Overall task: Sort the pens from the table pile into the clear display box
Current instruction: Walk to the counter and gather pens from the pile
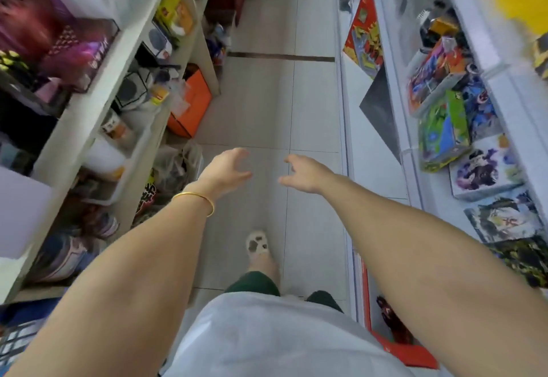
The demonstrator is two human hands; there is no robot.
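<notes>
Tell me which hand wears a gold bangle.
The left hand: a thin gold bangle circles its wrist, while the right hand has a bare wrist.

Shelves (98, 103) left, counter (373, 145) right, floor (267, 103) between.

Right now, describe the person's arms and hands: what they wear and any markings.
The left forearm and right forearm are bare, with no sleeves in view. A thin gold bangle circles the left wrist, just behind the left hand. The right hand wears nothing visible: no glove, ring or watch.
</notes>
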